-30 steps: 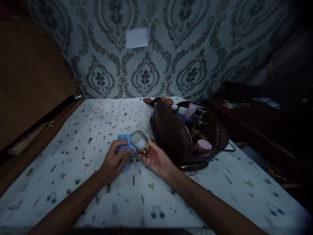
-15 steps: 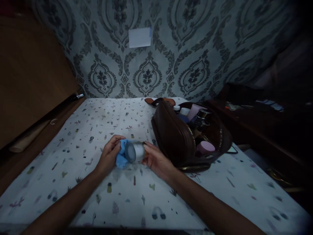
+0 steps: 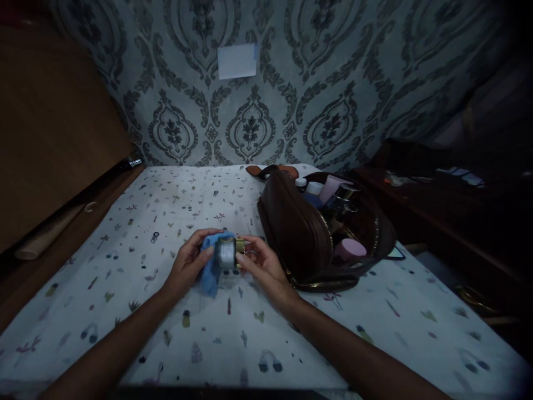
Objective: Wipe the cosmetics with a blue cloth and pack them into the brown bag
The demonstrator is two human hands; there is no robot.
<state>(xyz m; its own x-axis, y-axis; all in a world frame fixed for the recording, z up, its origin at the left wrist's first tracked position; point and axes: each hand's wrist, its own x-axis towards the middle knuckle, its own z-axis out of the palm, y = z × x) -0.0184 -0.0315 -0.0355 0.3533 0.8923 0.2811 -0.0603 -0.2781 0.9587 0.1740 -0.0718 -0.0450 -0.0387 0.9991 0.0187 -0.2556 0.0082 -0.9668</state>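
Observation:
My right hand (image 3: 260,268) grips a small round jar (image 3: 227,253) with a gold band, held on its side above the patterned sheet (image 3: 175,211). My left hand (image 3: 187,264) holds a blue cloth (image 3: 210,272) pressed against the jar's left end. Both hands meet in the middle of the view, just left of an open brown toiletry bag (image 3: 293,230). The cloth hangs down below the jar and hides part of my left fingers.
The brown bag holds several bottles and a pink-lidded jar (image 3: 350,249). A wooden board (image 3: 54,144) leans at the left. A dark side table (image 3: 449,211) stands at the right. A white note (image 3: 236,60) is stuck on the patterned wall.
The jar has been turned in my right hand from lid-up to lying sideways. The blue cloth moved over its left end, and both hands shifted slightly lower.

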